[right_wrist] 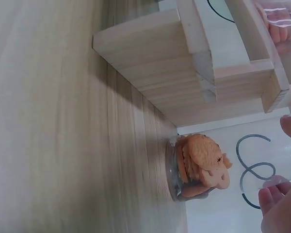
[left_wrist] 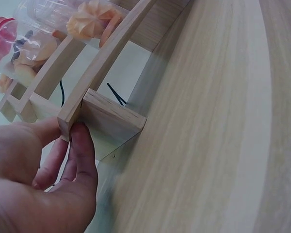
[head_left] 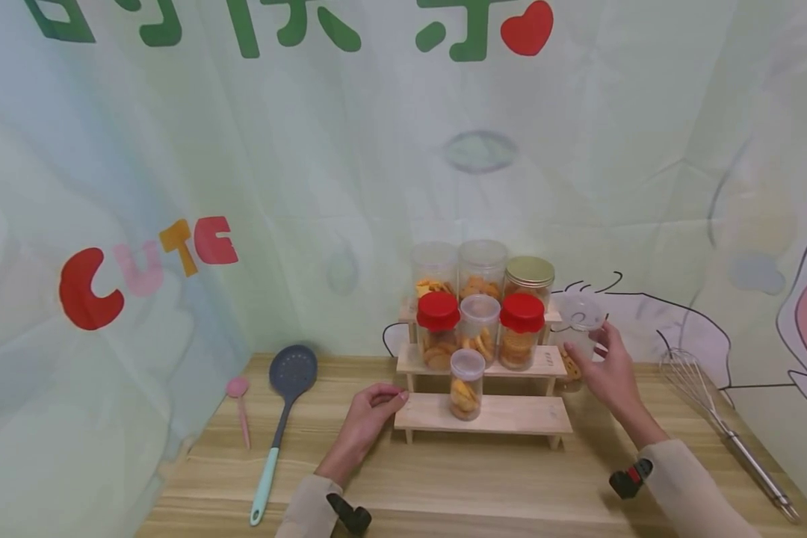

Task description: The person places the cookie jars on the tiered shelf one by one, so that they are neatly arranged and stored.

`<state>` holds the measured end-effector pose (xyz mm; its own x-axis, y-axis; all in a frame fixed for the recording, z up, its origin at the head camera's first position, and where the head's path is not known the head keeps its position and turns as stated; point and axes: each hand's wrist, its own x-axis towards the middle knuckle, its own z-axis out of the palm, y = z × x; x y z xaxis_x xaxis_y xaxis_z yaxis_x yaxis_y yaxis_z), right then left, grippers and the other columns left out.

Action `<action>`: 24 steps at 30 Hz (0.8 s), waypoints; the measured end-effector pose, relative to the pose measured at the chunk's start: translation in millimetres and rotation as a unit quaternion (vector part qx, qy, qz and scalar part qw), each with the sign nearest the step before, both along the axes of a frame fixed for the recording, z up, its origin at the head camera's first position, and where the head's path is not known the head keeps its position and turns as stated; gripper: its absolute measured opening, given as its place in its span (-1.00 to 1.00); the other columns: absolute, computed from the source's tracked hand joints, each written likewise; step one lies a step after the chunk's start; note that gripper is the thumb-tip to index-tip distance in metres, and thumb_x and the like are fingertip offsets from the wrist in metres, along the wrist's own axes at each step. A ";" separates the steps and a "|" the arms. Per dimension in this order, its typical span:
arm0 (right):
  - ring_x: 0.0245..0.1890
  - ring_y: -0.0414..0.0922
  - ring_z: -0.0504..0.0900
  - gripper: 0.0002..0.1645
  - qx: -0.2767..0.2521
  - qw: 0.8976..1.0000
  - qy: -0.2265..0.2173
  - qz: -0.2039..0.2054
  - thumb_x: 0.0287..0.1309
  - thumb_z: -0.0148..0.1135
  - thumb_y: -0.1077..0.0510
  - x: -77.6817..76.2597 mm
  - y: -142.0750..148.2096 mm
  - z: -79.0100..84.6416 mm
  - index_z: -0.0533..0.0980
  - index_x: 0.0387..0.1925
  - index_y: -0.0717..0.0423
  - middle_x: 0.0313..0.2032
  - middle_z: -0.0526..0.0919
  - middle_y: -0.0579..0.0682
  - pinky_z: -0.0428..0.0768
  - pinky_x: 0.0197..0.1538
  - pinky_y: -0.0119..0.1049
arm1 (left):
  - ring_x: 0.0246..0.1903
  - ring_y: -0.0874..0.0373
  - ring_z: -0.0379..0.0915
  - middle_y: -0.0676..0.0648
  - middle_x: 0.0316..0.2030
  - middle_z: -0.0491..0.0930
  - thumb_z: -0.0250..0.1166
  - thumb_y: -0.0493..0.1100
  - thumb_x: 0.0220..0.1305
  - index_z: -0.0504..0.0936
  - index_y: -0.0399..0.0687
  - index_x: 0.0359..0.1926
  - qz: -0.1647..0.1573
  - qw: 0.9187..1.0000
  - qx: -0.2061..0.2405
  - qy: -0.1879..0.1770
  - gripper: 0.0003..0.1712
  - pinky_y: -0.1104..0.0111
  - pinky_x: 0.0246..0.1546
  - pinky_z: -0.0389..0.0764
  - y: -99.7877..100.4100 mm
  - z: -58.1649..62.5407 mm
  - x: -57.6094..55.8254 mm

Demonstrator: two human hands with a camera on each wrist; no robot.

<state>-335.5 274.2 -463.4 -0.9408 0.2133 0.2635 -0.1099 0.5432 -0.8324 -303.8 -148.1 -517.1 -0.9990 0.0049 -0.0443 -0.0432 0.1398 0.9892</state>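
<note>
A three-tiered wooden display stand (head_left: 518,415) bears several clear jars of cookies. My left hand (head_left: 366,418) pinches the left end of its lowest shelf (left_wrist: 94,73), thumb on one side and fingertips on the other. To the right of the stand, my right hand (head_left: 608,373) holds a tall clear jar (head_left: 581,314) by its upper part. Cookies (right_wrist: 199,167) lie in the bottom of that jar, which appears to stand on the tabletop. The right wrist view cuts off most of the right hand (right_wrist: 286,204).
A small jar (head_left: 466,385) is on the lowest shelf; red-lidded jars (head_left: 437,332) flank another on the middle one. A gold-lidded jar (head_left: 530,273) is on top. Left lie a pink spoon (head_left: 240,396) and a skimmer (head_left: 292,373); right, a whisk (head_left: 719,426). A printed curtain (head_left: 350,164) hangs behind.
</note>
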 end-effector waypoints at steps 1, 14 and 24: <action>0.52 0.42 0.35 0.09 -0.001 1.000 0.007 0.000 0.48 0.39 -0.12 2.1 0.3 -0.1 0.01 0.68 0.22 0.48 0.38 0.44 0.41 0.50 0.38 | -0.05 0.18 0.66 -0.21 0.04 0.77 0.46 -0.06 0.47 0.69 -0.30 0.12 0.000 1.000 0.000 0.000 -0.58 0.41 -0.03 0.63 0.1 -0.2 -0.1; 0.29 0.17 0.51 0.02 0.043 0.993 0.106 -0.009 0.40 0.49 -0.02 50.6 6.1 8.9 0.16 0.64 0.22 0.25 0.55 0.32 0.46 0.29 -0.49 | -0.04 0.17 0.67 -0.22 0.05 0.77 0.45 -0.05 0.48 0.68 -0.29 0.13 -0.006 1.000 0.004 -0.002 -0.58 0.40 -0.02 0.65 0.9 -1.6 -0.6; 0.16 -0.49 0.45 -0.02 0.038 0.985 0.168 -0.004 0.28 0.58 0.17 81.3 -1.1 29.9 0.29 0.61 0.08 0.13 0.60 -0.02 0.37 0.16 -0.74 | -0.05 0.18 0.67 -0.22 0.05 0.77 0.44 -0.07 0.48 0.69 -0.30 0.12 -0.001 1.000 0.003 0.001 -0.60 0.41 -0.03 0.64 0.4 0.6 0.7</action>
<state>-254.3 273.1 -433.4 -0.7963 0.1883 0.5748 -0.3670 0.6050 -0.7066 -303.1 -147.6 -516.5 -0.9991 0.0075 -0.0429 -0.0415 0.1340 0.9901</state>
